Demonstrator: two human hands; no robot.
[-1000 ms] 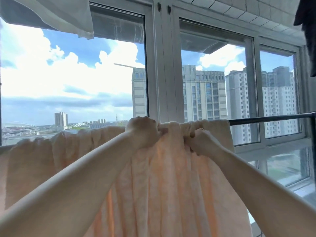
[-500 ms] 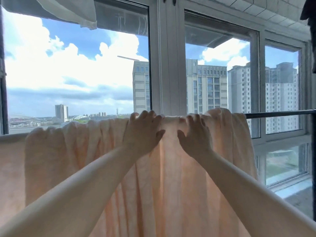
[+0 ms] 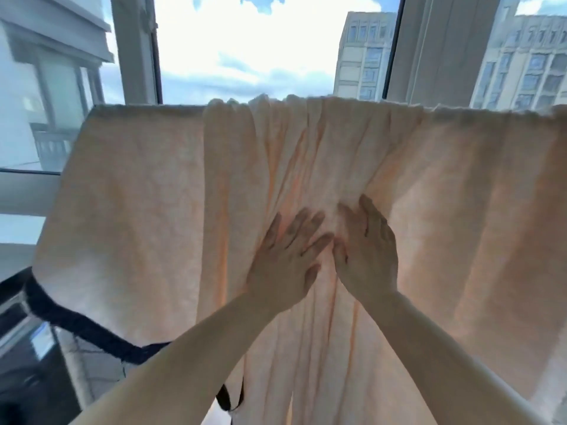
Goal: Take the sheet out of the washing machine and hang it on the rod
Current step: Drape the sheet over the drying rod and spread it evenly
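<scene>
Both hands are lying flat and open-fingered on the hanging cloth, left hand (image 3: 287, 265) and right hand (image 3: 366, 253) nearly touching, gripping nothing. The peach sheet (image 3: 306, 167) is already hanging over the rod, which is hidden under its top fold, in front of the window (image 3: 245, 47). Judging by this, the hanging is basically done; only the bunched pleats in the middle are needing spreading.

window frames (image 3: 136, 50) upper left and upper right | tall buildings (image 3: 518, 59) beyond glass, upper right | cloudy sky (image 3: 245, 41) top centre | dark strap (image 3: 82, 326) lower left
</scene>
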